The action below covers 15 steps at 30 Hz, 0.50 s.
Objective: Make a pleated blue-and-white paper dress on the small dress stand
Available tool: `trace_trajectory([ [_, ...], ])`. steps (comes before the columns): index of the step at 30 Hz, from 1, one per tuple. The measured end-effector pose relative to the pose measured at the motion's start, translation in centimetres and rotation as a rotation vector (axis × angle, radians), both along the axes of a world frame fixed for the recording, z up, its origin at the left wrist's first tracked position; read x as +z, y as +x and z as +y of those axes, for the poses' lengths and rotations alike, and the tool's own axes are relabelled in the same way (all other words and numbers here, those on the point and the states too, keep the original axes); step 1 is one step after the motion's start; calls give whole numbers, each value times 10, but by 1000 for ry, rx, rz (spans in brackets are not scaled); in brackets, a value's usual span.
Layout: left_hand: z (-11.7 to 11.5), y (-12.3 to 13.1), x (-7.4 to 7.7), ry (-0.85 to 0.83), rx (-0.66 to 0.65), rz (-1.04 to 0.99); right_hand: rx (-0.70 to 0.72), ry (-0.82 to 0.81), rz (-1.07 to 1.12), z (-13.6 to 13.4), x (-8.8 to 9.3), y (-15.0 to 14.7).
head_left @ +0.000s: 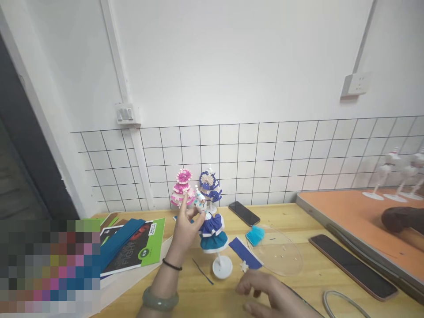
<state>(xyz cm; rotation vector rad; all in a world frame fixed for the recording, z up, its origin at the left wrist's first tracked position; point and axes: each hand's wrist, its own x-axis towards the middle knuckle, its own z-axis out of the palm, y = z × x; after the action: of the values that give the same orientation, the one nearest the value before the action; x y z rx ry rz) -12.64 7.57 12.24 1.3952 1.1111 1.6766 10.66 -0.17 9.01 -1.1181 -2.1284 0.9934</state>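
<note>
My left hand (188,224) is closed around the upper part of a small doll (200,201) on a round white stand (222,267). The doll wears a tiered paper-like skirt (214,241) in purple and teal with white edges, and it stands upright on the table. My right hand (270,289) hovers low at the front, its fingers bent and thumb apart, with nothing visible between them. Just beyond its fingertips lies a small white flower (244,266). A purple strip (245,253) and a fan of light-blue pleated pieces (255,236) lie behind that.
Two finished-looking dolls, one pink (183,187) and one dark blue (210,187), stand by the wall. A clear round sheet (281,251) holds tiny bits. Phones (244,213) and a booklet (132,247) lie around. On an orange board (351,210), another person's hand (410,234) shows at right.
</note>
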Motion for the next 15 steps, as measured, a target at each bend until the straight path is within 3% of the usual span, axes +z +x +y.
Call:
trace_trajectory([
  [3,-23,-2,4,-47,-166,-176,-38,115,90,4,31,-13],
  [6,-42,2,6,-128,-298,-330,-59,187,200,10,49,-28],
  [10,-54,12,5,-181,-436,-448,-151,237,329,20,49,-45],
  [15,-58,28,0,-185,-586,-433,-235,134,472,30,40,-52],
])
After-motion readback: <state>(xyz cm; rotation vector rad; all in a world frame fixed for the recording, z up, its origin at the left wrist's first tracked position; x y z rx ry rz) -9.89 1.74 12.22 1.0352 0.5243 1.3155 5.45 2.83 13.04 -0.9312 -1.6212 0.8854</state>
